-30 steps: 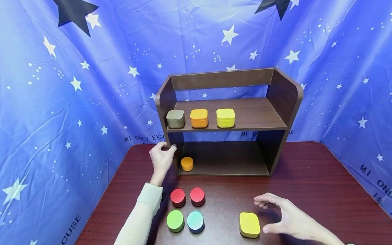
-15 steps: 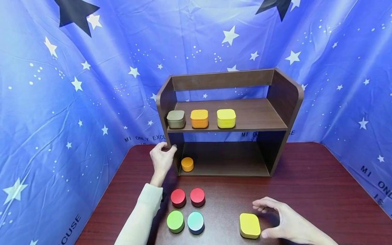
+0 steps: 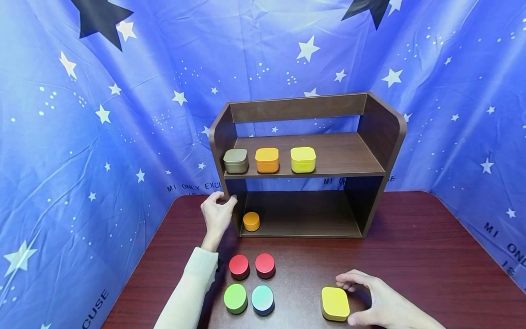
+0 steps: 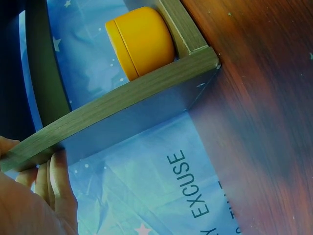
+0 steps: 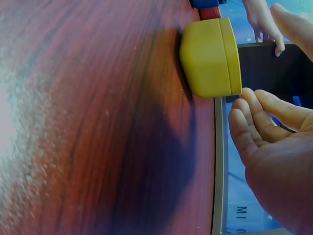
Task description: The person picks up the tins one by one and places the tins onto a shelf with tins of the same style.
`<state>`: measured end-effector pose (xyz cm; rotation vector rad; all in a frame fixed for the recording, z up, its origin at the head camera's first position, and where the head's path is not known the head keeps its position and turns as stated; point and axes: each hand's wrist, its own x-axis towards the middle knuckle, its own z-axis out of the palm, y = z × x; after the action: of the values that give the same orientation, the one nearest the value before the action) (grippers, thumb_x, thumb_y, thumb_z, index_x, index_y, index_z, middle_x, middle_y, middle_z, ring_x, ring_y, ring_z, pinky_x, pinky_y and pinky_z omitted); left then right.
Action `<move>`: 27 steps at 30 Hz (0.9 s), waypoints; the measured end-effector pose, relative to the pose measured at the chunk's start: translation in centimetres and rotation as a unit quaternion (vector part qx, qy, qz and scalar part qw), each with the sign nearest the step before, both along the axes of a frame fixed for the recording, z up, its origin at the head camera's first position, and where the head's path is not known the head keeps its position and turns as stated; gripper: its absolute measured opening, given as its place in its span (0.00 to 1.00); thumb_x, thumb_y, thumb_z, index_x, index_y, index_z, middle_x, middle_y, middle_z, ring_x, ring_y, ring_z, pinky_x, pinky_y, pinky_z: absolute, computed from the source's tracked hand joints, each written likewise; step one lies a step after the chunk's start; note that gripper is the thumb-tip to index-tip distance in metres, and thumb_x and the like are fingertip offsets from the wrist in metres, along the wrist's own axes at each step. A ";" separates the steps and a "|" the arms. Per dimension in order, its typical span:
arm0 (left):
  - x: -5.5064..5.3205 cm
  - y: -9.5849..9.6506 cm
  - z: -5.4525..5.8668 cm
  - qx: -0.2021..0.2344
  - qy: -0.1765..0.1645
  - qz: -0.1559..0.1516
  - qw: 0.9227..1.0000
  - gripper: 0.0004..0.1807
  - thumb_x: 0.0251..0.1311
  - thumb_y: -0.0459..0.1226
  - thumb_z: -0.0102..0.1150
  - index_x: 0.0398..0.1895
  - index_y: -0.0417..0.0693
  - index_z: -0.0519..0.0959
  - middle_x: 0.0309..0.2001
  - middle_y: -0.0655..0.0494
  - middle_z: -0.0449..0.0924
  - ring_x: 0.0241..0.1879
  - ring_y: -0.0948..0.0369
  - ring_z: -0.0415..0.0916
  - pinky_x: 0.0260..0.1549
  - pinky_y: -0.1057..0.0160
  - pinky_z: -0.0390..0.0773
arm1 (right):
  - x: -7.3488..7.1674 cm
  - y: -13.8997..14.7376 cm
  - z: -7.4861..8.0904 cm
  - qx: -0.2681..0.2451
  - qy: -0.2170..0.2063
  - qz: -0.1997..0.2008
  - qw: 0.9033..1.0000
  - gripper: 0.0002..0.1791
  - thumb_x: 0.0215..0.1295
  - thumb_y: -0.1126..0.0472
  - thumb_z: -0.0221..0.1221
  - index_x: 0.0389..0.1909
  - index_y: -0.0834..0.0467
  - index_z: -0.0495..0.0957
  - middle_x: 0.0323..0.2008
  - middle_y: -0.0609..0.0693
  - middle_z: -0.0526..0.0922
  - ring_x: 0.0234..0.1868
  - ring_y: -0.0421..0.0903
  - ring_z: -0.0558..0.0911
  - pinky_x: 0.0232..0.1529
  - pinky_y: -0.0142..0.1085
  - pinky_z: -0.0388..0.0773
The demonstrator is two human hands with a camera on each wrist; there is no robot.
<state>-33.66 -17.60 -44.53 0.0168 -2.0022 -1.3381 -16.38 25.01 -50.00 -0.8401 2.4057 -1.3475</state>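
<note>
Head: 4 round tins (image 3: pixel 239 266) stand between left sleeve (image 3: pixel 188 285) and right hand (image 3: pixel 380 299).

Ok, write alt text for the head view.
Right hand open beside a yellow square box on a reddish wooden table; left hand gripping a brown wooden shelf. It holds three square boxes above, one round orange box below; four coloured round boxes stand in front.
</note>
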 end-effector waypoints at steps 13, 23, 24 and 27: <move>0.0 0.0 0.1 -0.002 0.002 0.001 1.000 0.06 0.53 0.35 0.76 0.27 0.42 0.89 0.28 0.43 0.90 0.28 0.61 0.81 0.31 0.73 0.74 | 0.0 -0.8 -0.3 0.032 -0.007 -0.010 0.999 0.38 0.60 0.54 0.77 0.70 0.60 0.76 0.62 0.55 0.84 0.54 0.25 0.78 0.53 0.24 0.80; -0.2 0.0 0.0 0.002 -0.004 0.003 1.000 0.05 0.53 0.36 0.76 0.28 0.43 0.89 0.28 0.44 0.91 0.28 0.63 0.81 0.31 0.74 0.75 | 0.1 -1.4 -0.5 0.031 0.005 -0.007 0.999 0.39 0.58 0.56 0.78 0.70 0.59 0.76 0.60 0.51 0.84 0.52 0.26 0.78 0.50 0.25 0.79; -0.2 0.0 0.0 0.001 -0.004 0.003 1.000 0.05 0.53 0.36 0.76 0.28 0.43 0.90 0.28 0.44 0.91 0.28 0.63 0.82 0.32 0.74 0.75 | 0.1 -1.4 -0.5 0.030 0.004 -0.006 1.000 0.39 0.58 0.56 0.78 0.70 0.60 0.76 0.60 0.51 0.84 0.52 0.26 0.78 0.50 0.25 0.79; -0.2 0.0 0.0 -0.003 -0.004 0.004 1.000 0.05 0.53 0.36 0.76 0.27 0.44 0.90 0.28 0.45 0.91 0.28 0.62 0.83 0.32 0.73 0.75 | 0.0 -1.6 -0.5 0.043 -0.007 -0.013 0.999 0.39 0.57 0.54 0.78 0.70 0.58 0.76 0.60 0.50 0.84 0.51 0.26 0.77 0.50 0.24 0.78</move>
<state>-33.85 -17.61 -44.53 0.0287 -2.0110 -1.3292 -16.33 23.44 -50.46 -0.7777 2.4518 -1.2442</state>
